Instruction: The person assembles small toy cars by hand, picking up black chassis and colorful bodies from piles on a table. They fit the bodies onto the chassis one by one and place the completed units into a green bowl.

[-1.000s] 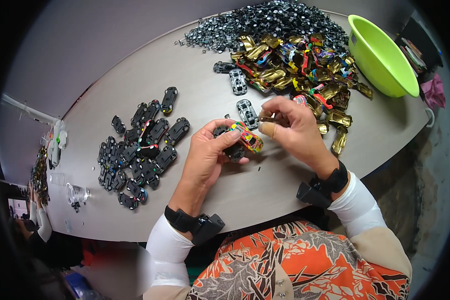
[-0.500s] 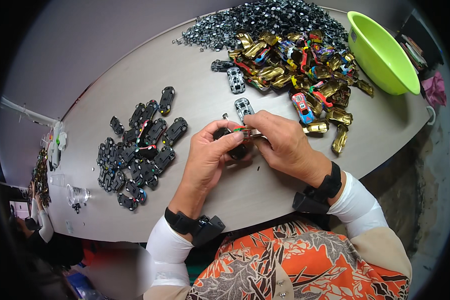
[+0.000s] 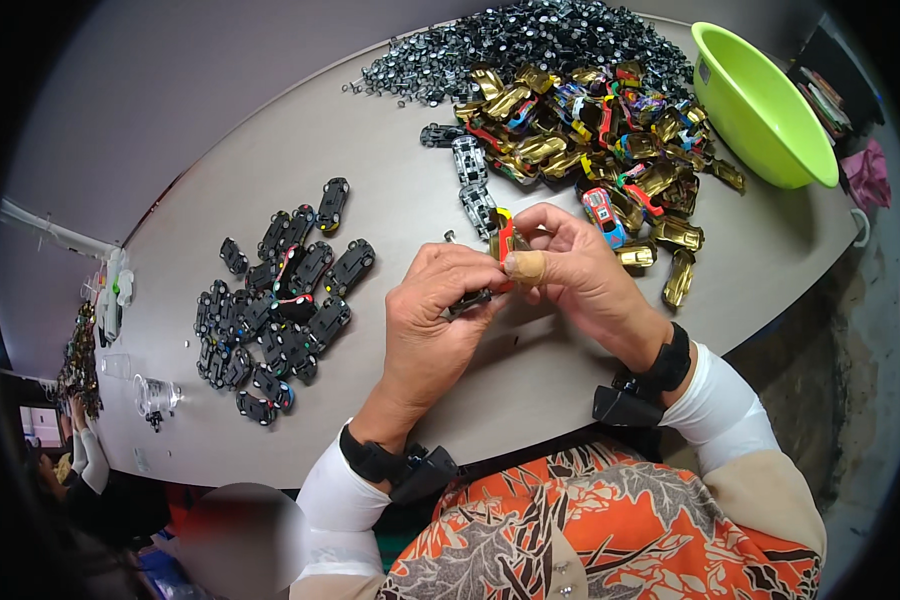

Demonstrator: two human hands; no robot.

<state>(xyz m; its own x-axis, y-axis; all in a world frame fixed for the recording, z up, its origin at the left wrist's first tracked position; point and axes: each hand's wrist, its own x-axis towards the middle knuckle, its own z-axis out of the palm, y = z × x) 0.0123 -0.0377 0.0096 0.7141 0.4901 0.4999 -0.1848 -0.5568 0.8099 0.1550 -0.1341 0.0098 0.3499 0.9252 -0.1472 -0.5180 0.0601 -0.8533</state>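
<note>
Above the table in front of me, my right hand (image 3: pixel 575 270) pinches a red and yellow toy car body (image 3: pixel 503 238) between thumb and fingers. A tan plaster wraps the thumb. Close against it, my left hand (image 3: pixel 442 305) is closed on a dark toy car part (image 3: pixel 468 302), mostly hidden by the fingers. Its fingertips also meet the lower end of the car body. Just beyond the hands lie two silver toy car bases (image 3: pixel 477 207), end to end. A small wheel axle (image 3: pixel 450 237) is beside my left fingers.
To the left lie several black-bottomed toy cars (image 3: pixel 275 290). At the far right spreads a heap of gold and coloured car bodies (image 3: pixel 560 140), with a pile of wheel axles (image 3: pixel 540 45) behind. A green basin (image 3: pixel 770 120) leans there. A clear cup (image 3: pixel 155 395) stands left; another person's arm (image 3: pixel 92 460) shows beyond.
The red and yellow car body has come up into view between my hands, which have turned. The nearer silver base has shifted away, up against the other one.
</note>
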